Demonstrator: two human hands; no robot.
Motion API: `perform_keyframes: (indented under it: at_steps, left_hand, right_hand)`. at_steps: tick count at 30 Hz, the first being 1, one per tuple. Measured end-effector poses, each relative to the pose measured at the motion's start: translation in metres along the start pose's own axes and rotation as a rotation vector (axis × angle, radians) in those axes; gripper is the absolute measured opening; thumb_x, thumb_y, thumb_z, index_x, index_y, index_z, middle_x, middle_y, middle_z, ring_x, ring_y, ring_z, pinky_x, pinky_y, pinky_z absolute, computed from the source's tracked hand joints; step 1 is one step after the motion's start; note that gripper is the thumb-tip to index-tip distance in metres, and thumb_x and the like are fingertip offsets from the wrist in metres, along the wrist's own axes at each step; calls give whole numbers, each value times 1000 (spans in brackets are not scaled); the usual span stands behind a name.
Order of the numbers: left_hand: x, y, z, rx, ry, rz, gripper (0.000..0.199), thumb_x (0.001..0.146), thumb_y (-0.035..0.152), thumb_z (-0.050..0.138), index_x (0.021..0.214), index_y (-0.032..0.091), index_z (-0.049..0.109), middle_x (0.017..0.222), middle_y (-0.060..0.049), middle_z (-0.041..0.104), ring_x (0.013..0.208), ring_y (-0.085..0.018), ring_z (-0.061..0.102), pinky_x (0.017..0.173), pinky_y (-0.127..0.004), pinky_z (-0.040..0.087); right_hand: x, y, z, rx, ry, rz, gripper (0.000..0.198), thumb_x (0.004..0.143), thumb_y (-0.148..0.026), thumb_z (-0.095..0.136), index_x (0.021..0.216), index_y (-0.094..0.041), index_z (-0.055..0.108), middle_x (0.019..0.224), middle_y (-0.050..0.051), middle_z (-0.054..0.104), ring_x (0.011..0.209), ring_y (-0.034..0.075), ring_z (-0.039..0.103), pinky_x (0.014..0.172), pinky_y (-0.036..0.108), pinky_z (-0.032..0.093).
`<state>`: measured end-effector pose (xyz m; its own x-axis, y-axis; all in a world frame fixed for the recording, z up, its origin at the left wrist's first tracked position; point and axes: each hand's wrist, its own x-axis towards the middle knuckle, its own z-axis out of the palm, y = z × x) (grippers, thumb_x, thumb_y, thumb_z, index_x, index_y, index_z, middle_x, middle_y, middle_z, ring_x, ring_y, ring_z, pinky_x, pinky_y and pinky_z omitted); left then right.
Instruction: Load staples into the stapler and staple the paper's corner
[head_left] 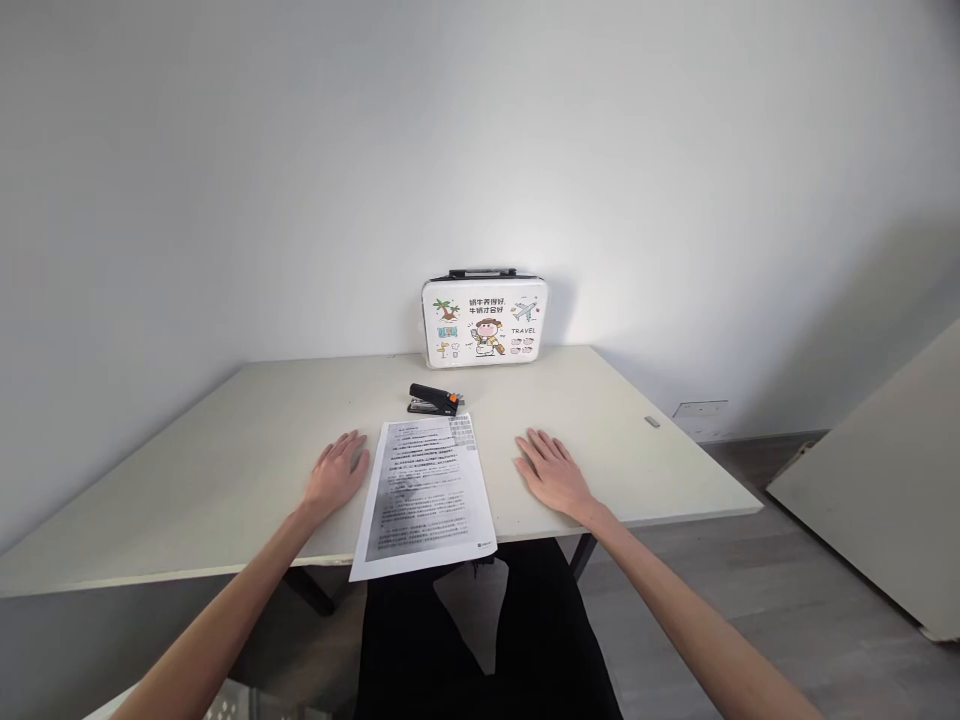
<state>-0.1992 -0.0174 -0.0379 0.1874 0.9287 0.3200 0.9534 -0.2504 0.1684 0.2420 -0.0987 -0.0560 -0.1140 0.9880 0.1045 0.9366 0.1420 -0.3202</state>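
A person's left hand (336, 475) is lying palm down on the table (255, 440) by its near edge, fingers released and slightly spread, just beside the printed paper (427, 500). The right hand (553, 475) is resting likewise on the paper's other side, fingers released. The paper is overhanging the near edge slightly. Beyond it, toward the far edge, a black stapler (433, 400) is lying; a white case (485, 350) is standing upright along that far edge.

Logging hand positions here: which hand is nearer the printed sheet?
Left. The left hand lies just off the printed sheet, on its left; the right hand lies across a wider gap on its right.
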Motion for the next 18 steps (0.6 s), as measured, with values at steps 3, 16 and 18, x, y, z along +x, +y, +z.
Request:
perform_keyframes:
  at_steps: [3, 16, 18]
  left_hand:
    - [0, 0, 1, -1, 5, -3, 56, 103, 42, 33, 144, 15, 62, 159, -14, 53, 152, -29, 45, 129, -50, 29]
    - [-1, 4, -1, -4, 5, -4, 54, 103, 40, 35, 143, 15, 62, 159, -14, 54, 151, -29, 45, 128, -48, 30]
    - [-2, 4, -1, -2, 4, -5, 54, 103, 39, 35, 143, 16, 62, 159, -13, 54, 152, -28, 44, 128, -48, 30]
  right_hand:
    - [0, 0, -1, -2, 1, 6, 69, 109, -61, 18, 165, -27, 38, 177, 1, 20, 164, 22, 14, 134, 45, 10]
    - [-3, -4, -4, -1, -9, 17, 69, 109, -60, 17, 165, -25, 38, 177, 1, 19, 164, 23, 14, 134, 47, 11]
    - [-4, -4, -2, -10, -3, 18, 69, 109, -59, 18, 166, -25, 37, 177, 1, 19, 164, 23, 14, 134, 47, 12]
